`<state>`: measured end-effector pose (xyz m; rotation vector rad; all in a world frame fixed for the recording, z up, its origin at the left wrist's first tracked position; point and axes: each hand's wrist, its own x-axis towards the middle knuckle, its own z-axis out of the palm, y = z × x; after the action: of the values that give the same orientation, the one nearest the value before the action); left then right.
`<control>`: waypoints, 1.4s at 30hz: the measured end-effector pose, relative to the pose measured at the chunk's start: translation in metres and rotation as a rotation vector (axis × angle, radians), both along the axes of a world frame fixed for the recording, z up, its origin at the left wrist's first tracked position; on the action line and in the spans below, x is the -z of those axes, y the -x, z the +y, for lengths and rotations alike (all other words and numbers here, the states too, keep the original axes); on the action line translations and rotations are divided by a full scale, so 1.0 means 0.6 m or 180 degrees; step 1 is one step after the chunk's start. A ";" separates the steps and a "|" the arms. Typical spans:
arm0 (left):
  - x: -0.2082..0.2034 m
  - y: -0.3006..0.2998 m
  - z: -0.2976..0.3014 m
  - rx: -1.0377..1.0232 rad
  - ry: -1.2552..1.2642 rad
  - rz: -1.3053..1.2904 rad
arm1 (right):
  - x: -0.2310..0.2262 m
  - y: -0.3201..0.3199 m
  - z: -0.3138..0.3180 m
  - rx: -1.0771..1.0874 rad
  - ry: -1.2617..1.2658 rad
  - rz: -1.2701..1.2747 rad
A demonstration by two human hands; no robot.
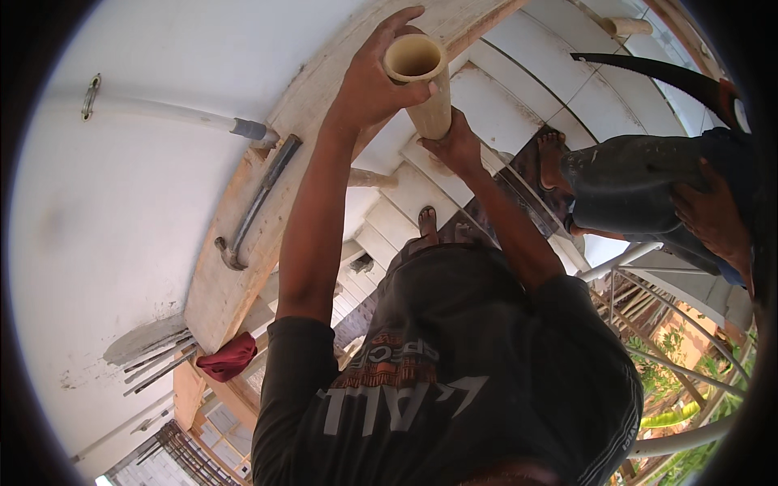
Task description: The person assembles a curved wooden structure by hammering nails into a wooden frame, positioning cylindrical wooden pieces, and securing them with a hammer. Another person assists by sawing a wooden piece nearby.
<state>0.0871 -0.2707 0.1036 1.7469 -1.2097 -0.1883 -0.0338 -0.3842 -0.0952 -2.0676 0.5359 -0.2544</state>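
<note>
A pale hollow pole [431,109], apparently bamboo, stands steeply tilted with its open end facing up. My left hand [369,81] is closed round it just below the rim, fingers on the far side and thumb across the near side. Lower down, my right hand [455,146] grips the same pole; its lower end is hidden. To the left of my left forearm, a claw hammer [259,202] lies on a wooden board [243,267]. A white pipe [174,111] with a grey end reaches that board from the left.
A co-worker's legs [632,178] and hand [713,215] are at the right, near a curved handsaw [656,69]. Metal scaffold tubes [689,368] stand lower right. A red cloth item [227,358] and protruding steel bars [162,364] are lower left. Another pole [628,27] shows top right.
</note>
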 end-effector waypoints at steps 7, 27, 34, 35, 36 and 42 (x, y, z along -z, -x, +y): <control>-0.022 -0.001 -0.007 -0.0264 -0.0170 0.0232 | -0.008 -0.019 0.004 0.0210 0.0092 0.0179; 0.043 0.000 -0.006 -0.0856 0.0398 0.0218 | 0.057 -0.027 -0.032 -0.0499 -0.0445 -0.0235; 0.034 0.011 -0.015 -0.0995 0.0340 0.0235 | -0.070 -0.032 -0.203 -0.0826 -0.0896 -0.0283; 0.036 0.012 -0.016 -0.1013 0.0346 0.0292 | -0.098 -0.050 -0.231 -0.0725 -0.0989 -0.0691; 0.038 0.012 -0.016 -0.0993 0.0392 0.0281 | -0.127 -0.072 -0.256 -0.0561 -0.0865 -0.1170; 0.041 0.011 -0.015 -0.0940 0.0425 0.0286 | -0.254 -0.401 -0.359 0.0042 0.1191 -0.1454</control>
<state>0.0806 -0.2798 0.0793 1.7563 -0.8675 -0.0102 0.2068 -0.5997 0.0571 -2.2613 0.2310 -0.8646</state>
